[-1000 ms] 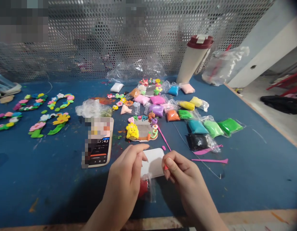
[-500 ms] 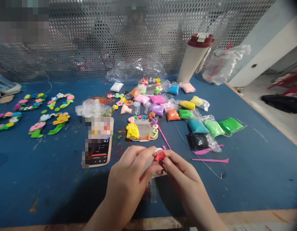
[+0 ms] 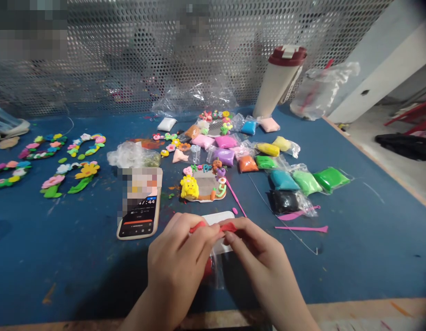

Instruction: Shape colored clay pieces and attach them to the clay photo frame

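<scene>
Left fingers [image 3: 202, 235] and right fingers [image 3: 238, 236] nearly closed, each pinching one end of red modelling clay strip [image 3: 229, 226]. Clear bag of red clay [image 3: 213, 271] directly below fingers. White card [image 3: 216, 218] just beyond fingertips, apparently work surface. Pink sculpting tool [image 3: 302, 228] right of fingers. Phone [image 3: 140, 225] left, display reading ":44". Clay packets [image 3: 283, 180] farther out on blue tabletop [image 3: 61, 257].

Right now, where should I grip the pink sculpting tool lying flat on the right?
Pinch the pink sculpting tool mid-shaft, from above and the near side: it lies flat on the blue table, thin enough to pinch, flared end pointing right, with the black clay bag behind it.
</scene>
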A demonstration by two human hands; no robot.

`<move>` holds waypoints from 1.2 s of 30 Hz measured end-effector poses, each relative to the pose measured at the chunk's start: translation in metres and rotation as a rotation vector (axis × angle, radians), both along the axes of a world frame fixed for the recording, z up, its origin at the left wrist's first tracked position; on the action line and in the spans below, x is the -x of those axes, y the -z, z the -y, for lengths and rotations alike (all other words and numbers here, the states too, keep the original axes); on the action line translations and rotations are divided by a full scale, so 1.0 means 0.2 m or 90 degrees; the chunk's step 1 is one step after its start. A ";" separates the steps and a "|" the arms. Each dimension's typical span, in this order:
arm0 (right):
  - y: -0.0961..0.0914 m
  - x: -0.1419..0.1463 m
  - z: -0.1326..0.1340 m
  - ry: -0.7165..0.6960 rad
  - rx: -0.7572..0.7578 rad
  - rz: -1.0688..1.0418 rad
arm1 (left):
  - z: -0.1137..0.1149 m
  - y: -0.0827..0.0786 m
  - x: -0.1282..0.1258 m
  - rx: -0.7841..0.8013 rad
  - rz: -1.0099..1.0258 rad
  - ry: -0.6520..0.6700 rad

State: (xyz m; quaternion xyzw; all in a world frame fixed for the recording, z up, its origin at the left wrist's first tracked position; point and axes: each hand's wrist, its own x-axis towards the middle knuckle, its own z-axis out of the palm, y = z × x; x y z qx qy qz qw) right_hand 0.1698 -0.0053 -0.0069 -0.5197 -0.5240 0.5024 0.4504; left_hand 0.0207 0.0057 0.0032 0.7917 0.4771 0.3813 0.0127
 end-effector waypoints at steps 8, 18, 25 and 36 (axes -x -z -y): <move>-0.01 -0.01 0.00 -0.024 -0.054 -0.030 | -0.01 -0.02 -0.01 0.078 0.065 0.006; 0.00 -0.03 0.00 -0.020 -0.165 0.069 | -0.02 -0.03 -0.01 0.190 0.099 0.054; 0.03 -0.01 0.01 0.090 -0.437 0.320 | -0.03 -0.03 -0.01 0.383 0.179 0.093; 0.00 -0.02 0.00 0.081 -0.331 0.221 | -0.02 -0.05 -0.01 0.328 0.152 0.082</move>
